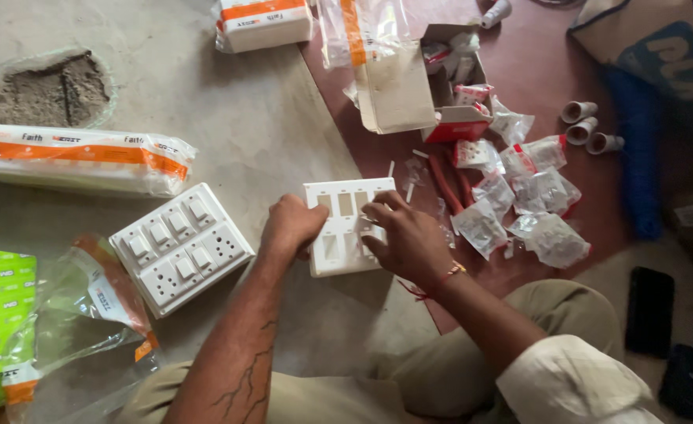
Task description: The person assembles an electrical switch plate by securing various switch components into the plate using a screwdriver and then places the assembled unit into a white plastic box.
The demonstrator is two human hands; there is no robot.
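On the floor, white slotted plate [345, 228]; both hands [291, 226] grip it.

Bare floor [284, 118] above plate passable; filled switch board [180, 247] blocks left, sachet pile [519, 196] crowds right.

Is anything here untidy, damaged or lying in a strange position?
Yes. The small cardboard box lies open with its flap torn back, and small clear plastic packets are scattered loose beside it. Empty clear wrappers lie crumpled near the filled white switch plate. Both hands hold the empty white plate.
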